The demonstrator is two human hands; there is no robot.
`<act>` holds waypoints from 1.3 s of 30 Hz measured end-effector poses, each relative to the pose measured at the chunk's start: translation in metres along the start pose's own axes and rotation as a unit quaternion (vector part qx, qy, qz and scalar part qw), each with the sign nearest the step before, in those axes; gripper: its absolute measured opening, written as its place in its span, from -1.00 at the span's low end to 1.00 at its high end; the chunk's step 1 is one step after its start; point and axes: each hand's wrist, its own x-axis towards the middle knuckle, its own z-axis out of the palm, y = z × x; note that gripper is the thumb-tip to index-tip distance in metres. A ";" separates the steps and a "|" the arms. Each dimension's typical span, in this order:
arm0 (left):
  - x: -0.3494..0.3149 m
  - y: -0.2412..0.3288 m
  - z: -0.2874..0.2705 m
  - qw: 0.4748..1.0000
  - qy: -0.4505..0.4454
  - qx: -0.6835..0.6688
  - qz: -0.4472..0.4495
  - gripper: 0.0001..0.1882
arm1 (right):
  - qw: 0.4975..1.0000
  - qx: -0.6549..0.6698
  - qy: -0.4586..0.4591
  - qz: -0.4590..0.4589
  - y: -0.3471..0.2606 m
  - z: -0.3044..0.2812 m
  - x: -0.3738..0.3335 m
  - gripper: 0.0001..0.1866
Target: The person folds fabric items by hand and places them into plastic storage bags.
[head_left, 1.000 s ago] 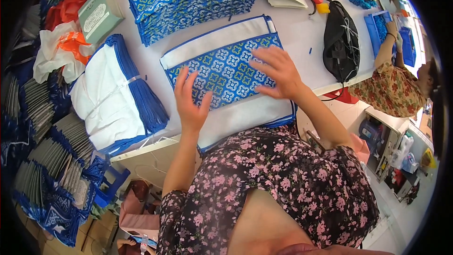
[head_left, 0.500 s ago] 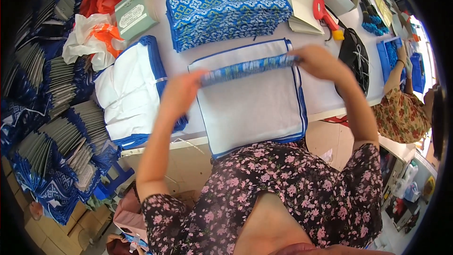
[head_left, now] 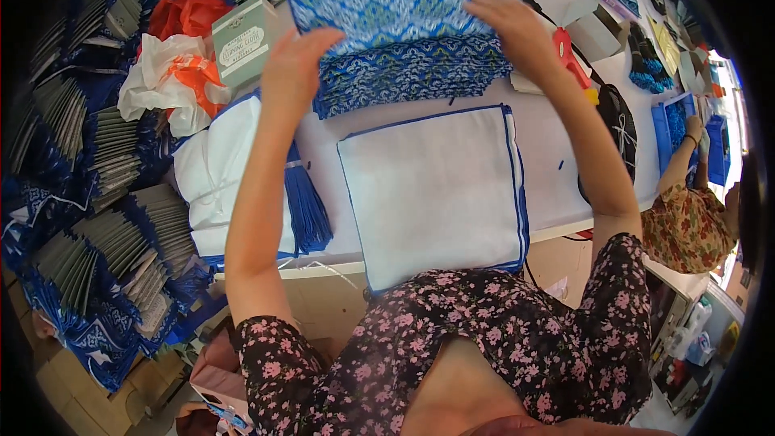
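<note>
A folded cloth [head_left: 395, 8] with a blue, white and green pattern is at the top of a stack of like cloths [head_left: 412, 73], its print smeared by motion. My left hand [head_left: 299, 69] grips its left end, fingers bent over the edge. At its right end my right hand [head_left: 517, 32] holds the cloth, with the fingers reaching over the top. Nearer to me, a stack of white cloths [head_left: 432, 190] with blue edging lies flat at the table's front edge.
Left of my left forearm lies a tied white bundle [head_left: 218, 194] with blue edges, below a grey-green box [head_left: 242, 40] and a crumpled plastic bag [head_left: 165, 85]. Packaged cloths [head_left: 113, 153] crowd the far left. A red tool [head_left: 571, 60] is by my right forearm. Another person [head_left: 690, 210] works at the right.
Both hands have moved away from me with the patterned cloth, from over the white cloths onto the patterned stack. The white top cloth now shows uncovered.
</note>
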 end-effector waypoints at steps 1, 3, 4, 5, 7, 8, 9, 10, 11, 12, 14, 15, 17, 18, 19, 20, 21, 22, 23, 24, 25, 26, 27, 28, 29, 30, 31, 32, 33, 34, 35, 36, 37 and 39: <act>-0.012 0.001 0.014 1.000 0.001 -0.001 -0.002 -0.50 | 0.999 -0.010 -0.051 0.016 -0.005 0.011 -0.013 -0.34; -0.026 0.004 0.028 0.996 -0.058 -0.055 -0.041 -0.46 | 0.994 -0.017 -0.104 0.032 -0.011 0.015 -0.022 -0.35; -0.036 -0.001 0.029 0.993 -0.087 -0.071 -0.045 -0.44 | 0.997 0.019 -0.068 0.032 -0.013 0.015 -0.029 -0.35; -0.039 0.001 0.023 0.992 -0.095 -0.074 -0.044 -0.44 | 0.997 0.054 -0.034 0.038 -0.016 0.017 -0.039 -0.35; -0.057 0.029 -0.004 0.983 0.030 -0.154 -0.093 -0.45 | 0.993 0.102 0.047 0.042 -0.025 -0.014 -0.052 -0.44; -0.072 0.046 -0.019 0.980 0.042 -0.163 -0.110 -0.45 | 0.990 0.126 0.044 0.038 -0.039 -0.029 -0.064 -0.46; -0.092 0.063 -0.030 0.975 0.054 -0.171 -0.129 -0.45 | 0.987 0.149 0.039 0.035 -0.055 -0.039 -0.082 -0.48; -0.113 0.081 -0.032 0.965 0.065 -0.203 -0.151 -0.54 | 0.978 0.205 -0.011 0.028 -0.074 -0.038 -0.117 -0.51; -0.140 0.092 -0.029 0.966 0.032 -0.209 -0.146 -0.59 | 0.965 0.258 -0.055 0.018 -0.093 -0.034 -0.146 -0.53; -0.169 0.101 -0.020 0.966 0.003 -0.217 -0.140 -0.64 | 0.950 0.283 -0.132 0.001 -0.119 -0.041 -0.161 -0.57; -0.223 0.128 -0.007 0.929 -0.096 -0.308 -0.181 -0.67 | 0.912 0.319 -0.259 -0.009 -0.165 -0.054 -0.186 -0.62; -0.238 0.137 -0.001 0.927 -0.097 -0.309 -0.188 -0.67 | 0.894 0.326 -0.308 -0.002 -0.178 -0.051 -0.195 -0.65; -0.259 0.152 0.008 0.915 -0.210 -0.311 -0.148 -0.57 | 0.906 0.310 -0.288 -0.010 -0.183 -0.035 -0.217 -0.68; -0.263 0.159 0.010 0.914 -0.210 -0.312 -0.151 -0.57 | 0.920 0.290 -0.263 -0.015 -0.183 -0.030 -0.224 -0.71; -0.266 0.165 0.012 0.933 -0.195 -0.266 -0.142 -0.55 | 0.919 0.290 -0.265 -0.017 -0.181 -0.026 -0.226 -0.71; -0.271 0.169 0.013 0.949 -0.181 -0.220 -0.132 -0.54 | 0.927 0.284 -0.243 -0.026 -0.181 -0.024 -0.228 -0.75; -0.275 0.172 0.013 0.950 -0.181 -0.220 -0.131 -0.54 | 0.935 0.276 -0.220 -0.035 -0.181 -0.023 -0.230 -0.79; -0.279 0.175 0.013 0.960 -0.168 -0.189 -0.116 -0.54 | 0.932 0.289 -0.220 -0.010 -0.183 -0.023 -0.229 -0.86; -0.280 0.176 0.014 0.971 -0.152 -0.157 -0.098 -0.53 | 0.933 0.286 -0.218 -0.011 -0.182 -0.024 -0.228 -0.86; -0.283 0.174 0.015 0.972 -0.149 -0.156 -0.096 -0.53 | 0.918 0.331 -0.211 0.049 -0.181 -0.024 -0.228 -0.88; -0.286 0.170 0.017 0.974 -0.126 -0.167 -0.083 -0.58 | 0.898 0.376 -0.203 0.107 -0.181 -0.026 -0.227 -0.90; -0.287 0.166 0.020 0.976 -0.103 -0.176 -0.070 -0.62 | 0.841 0.407 -0.273 0.229 -0.180 -0.033 -0.219 -0.86; -0.288 0.164 0.023 0.978 -0.099 -0.173 -0.068 -0.62 | 0.844 0.406 -0.269 0.226 -0.179 -0.035 -0.210 -0.86; -0.289 0.162 0.027 0.978 -0.063 -0.184 -0.081 -0.68 | 0.835 0.389 -0.289 0.261 -0.178 -0.033 -0.201 -0.83; -0.285 0.161 0.029 0.976 -0.027 -0.198 -0.091 -0.74 | 0.824 0.370 -0.308 0.300 -0.175 -0.033 -0.197 -0.80; -0.283 0.161 0.030 0.976 -0.026 -0.200 -0.088 -0.74 | 0.825 0.367 -0.306 0.302 -0.172 -0.031 -0.200 -0.80; -0.281 0.161 0.030 0.966 -0.022 -0.227 -0.126 -0.79 | 0.866 0.362 -0.267 0.220 -0.169 -0.027 -0.208 -0.79; -0.278 0.161 0.026 0.955 -0.017 -0.248 -0.163 -0.84 | 0.899 0.355 -0.222 0.131 -0.167 -0.025 -0.213 -0.79; -0.275 0.161 0.023 0.955 -0.015 -0.247 -0.162 -0.84 | 0.900 0.355 -0.219 0.130 -0.167 -0.026 -0.218 -0.79; -0.273 0.160 0.021 0.945 -0.021 -0.270 -0.184 -0.86 | 0.917 0.329 -0.197 0.113 -0.169 -0.029 -0.222 -0.82; -0.273 0.158 0.020 0.932 -0.028 -0.296 -0.208 -0.88 | 0.931 0.303 -0.177 0.097 -0.170 -0.029 -0.224 -0.85; -0.273 0.157 0.019 0.932 -0.028 -0.295 -0.208 -0.88 | 0.931 0.304 -0.178 0.097 -0.169 -0.027 -0.225 -0.85; -0.274 0.157 0.017 0.913 -0.034 -0.317 -0.255 -0.88 | 0.895 0.367 -0.178 0.178 -0.167 -0.025 -0.225 -0.85; -0.272 0.156 0.016 0.892 -0.038 -0.336 -0.300 -0.88 | 0.850 0.427 -0.174 0.256 -0.163 -0.021 -0.224 -0.85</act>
